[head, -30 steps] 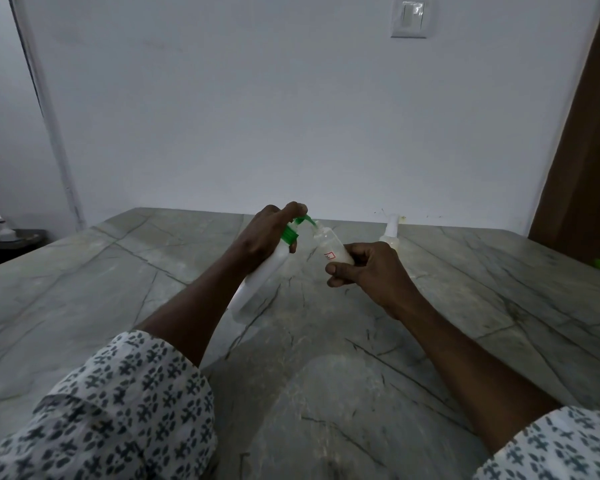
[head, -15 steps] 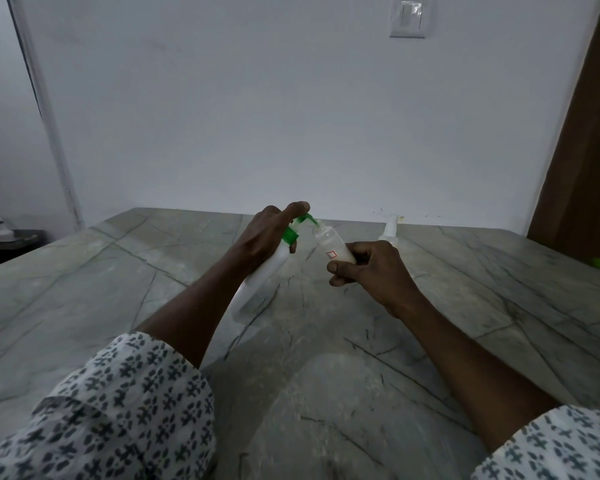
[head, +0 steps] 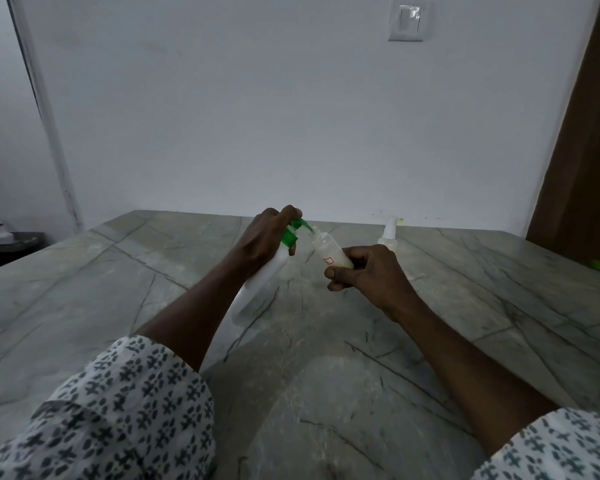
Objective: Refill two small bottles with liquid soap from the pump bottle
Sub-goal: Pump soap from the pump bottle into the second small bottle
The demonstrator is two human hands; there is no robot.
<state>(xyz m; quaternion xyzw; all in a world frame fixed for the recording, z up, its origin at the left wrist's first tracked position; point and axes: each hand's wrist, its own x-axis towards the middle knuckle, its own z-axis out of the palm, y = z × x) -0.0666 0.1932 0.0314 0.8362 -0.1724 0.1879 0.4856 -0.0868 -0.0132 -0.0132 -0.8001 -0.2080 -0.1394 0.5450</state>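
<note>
My left hand [head: 267,240] grips the neck of a white pump bottle [head: 257,289] with a green pump head, tilted to the right, one finger resting on top of the pump. Its green spout touches the open mouth of a small translucent bottle [head: 328,251] that my right hand [head: 364,275] holds tilted to the left. That small bottle carries a red mark and holds pale liquid. A second small bottle [head: 388,233] with a white nozzle top stands upright on the grey marble table [head: 326,375], behind my right hand, partly hidden by it.
The table's far edge meets a white wall. A dark shelf [head: 11,242] with a small white bottle sits beyond the table's left edge. A brown door [head: 589,150] stands at the right, with a small green object [head: 598,264] near it.
Both hands and the two held bottles keep almost the same pose; the small bottle has tipped slightly more upright against the spout.
</note>
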